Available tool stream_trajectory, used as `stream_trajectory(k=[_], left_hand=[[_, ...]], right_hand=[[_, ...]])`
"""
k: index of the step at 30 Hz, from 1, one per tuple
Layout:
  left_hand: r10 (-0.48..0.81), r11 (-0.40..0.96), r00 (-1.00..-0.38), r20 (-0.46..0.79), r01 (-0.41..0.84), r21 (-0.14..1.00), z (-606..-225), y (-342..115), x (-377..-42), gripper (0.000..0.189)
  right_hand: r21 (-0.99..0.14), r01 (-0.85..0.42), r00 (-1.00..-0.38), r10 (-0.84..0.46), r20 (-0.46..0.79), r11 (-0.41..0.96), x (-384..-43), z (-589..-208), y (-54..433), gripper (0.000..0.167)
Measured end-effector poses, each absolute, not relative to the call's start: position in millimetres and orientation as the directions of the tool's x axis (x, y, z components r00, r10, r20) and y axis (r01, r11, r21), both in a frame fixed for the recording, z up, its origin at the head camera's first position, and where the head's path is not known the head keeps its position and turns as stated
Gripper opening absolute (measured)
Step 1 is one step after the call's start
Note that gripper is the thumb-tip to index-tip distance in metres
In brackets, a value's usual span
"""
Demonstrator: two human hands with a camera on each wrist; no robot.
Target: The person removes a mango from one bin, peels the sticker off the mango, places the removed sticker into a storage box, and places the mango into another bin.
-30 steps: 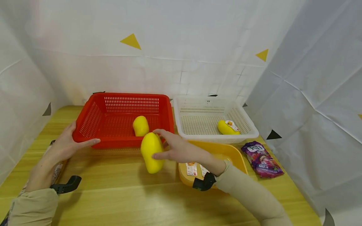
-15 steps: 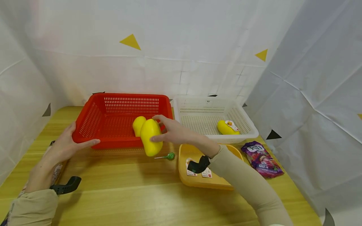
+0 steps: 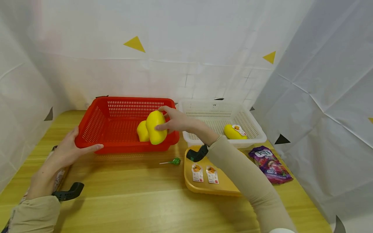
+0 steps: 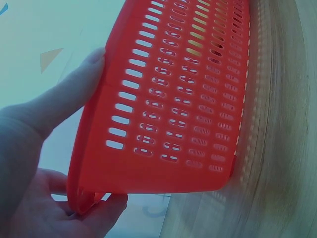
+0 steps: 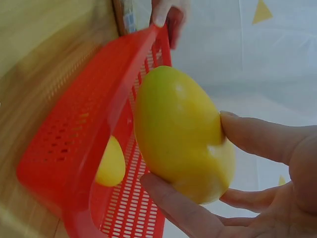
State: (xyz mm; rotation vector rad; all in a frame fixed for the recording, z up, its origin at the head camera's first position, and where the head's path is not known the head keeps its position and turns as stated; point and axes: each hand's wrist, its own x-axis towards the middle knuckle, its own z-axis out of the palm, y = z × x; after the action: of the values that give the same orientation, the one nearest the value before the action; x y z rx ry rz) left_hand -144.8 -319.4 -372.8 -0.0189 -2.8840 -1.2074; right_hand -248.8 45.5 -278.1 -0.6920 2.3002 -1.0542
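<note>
My right hand (image 3: 179, 123) holds a yellow mango (image 3: 156, 129) between thumb and fingers, over the right part of a red plastic basket (image 3: 128, 149). Greenish tint shows at one end of that mango (image 5: 181, 134) in the right wrist view. Behind it, partly covered, another mango (image 3: 141, 132) lies inside the basket. At the basket's left front corner, my left hand (image 3: 65, 150) grips the rim. The left wrist view shows the thumb along the rim and fingers curled round the corner of the red basket (image 4: 163, 168).
Right of the red basket stands a white basket (image 3: 221, 141) with a labelled mango (image 3: 233, 132) inside. In front is a yellow tray (image 3: 209, 191) with two printed labels (image 3: 197, 173). A green lollipop (image 3: 176, 161) lies on the table; a purple candy bag (image 3: 271, 165) is at right.
My right hand has carried the mango up and away from me, from in front of the red basket to over it, uncovering the lollipop. The left hand stays on the rim.
</note>
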Motion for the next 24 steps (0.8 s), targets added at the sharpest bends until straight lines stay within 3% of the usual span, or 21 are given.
stream_trajectory(k=[24], left_hand=[[0.017, 0.693, -0.999, 0.033, 0.035, 0.72, -371.3, -317.9, -143.4, 0.086]], right_hand=[[-0.752, -0.029, -0.712, -0.541, -0.447, 0.658, -309.3, -290.4, 19.7, 0.074]])
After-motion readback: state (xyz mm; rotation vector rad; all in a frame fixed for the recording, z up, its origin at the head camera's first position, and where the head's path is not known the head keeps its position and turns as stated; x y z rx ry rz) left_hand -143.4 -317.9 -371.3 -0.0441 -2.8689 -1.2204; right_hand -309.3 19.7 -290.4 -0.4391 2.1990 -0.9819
